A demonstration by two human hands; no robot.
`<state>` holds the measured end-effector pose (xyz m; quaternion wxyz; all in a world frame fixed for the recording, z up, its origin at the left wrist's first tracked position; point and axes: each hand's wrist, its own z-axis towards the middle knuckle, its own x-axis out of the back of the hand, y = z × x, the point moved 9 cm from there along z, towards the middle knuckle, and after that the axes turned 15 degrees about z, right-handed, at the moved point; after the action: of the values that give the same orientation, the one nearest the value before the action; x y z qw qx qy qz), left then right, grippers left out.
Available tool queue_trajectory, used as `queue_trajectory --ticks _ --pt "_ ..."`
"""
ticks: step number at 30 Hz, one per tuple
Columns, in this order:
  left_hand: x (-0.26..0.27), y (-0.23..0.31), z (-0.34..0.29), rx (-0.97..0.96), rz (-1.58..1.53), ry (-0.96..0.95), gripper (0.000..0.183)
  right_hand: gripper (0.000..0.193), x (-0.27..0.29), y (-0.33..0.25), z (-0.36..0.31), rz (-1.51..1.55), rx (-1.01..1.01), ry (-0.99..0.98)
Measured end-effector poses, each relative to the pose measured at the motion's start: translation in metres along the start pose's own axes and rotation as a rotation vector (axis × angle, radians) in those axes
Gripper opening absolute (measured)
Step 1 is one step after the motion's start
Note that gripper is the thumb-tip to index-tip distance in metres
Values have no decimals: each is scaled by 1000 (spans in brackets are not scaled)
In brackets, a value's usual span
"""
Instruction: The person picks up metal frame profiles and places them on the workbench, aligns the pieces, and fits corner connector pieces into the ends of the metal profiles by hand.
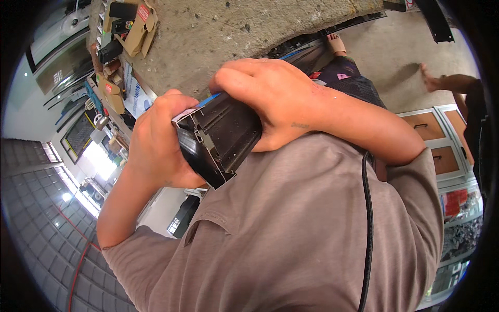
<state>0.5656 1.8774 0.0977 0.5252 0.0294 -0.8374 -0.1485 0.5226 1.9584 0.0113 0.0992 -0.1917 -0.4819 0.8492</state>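
Observation:
A black metal profile (pixel 231 127) is held up in front of my chest, its cut end with hollow channels facing up toward me. My left hand (pixel 150 138) wraps around its left side, fingers over the top edge and thumb side below. My right hand (pixel 273 93) grips it from the other side, fingers curled over the far edge. A strip of blue film (pixel 209 100) shows along the profile between both hands. The far length of the profile is hidden behind my hands.
A rough grey-brown surface (pixel 202 36) lies beyond my hands, with a long black strip (pixel 338 27) along its right edge. Opened cardboard packaging (pixel 143 31) and tools are at the left. Another person (pixel 470 109) stands at right near a brown-panelled cabinet (pixel 429 126).

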Motion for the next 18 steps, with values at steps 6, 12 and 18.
queue_trajectory --ticks 6,12,18 --pt "1 -2 -1 8 47 -4 84 59 3 -2 2 -14 11 22" --pt "5 4 5 16 83 -40 84 58 4 -3 3 -35 -11 21" --pt "9 13 7 74 181 -87 75 56 5 -9 -1 -16 -9 38"
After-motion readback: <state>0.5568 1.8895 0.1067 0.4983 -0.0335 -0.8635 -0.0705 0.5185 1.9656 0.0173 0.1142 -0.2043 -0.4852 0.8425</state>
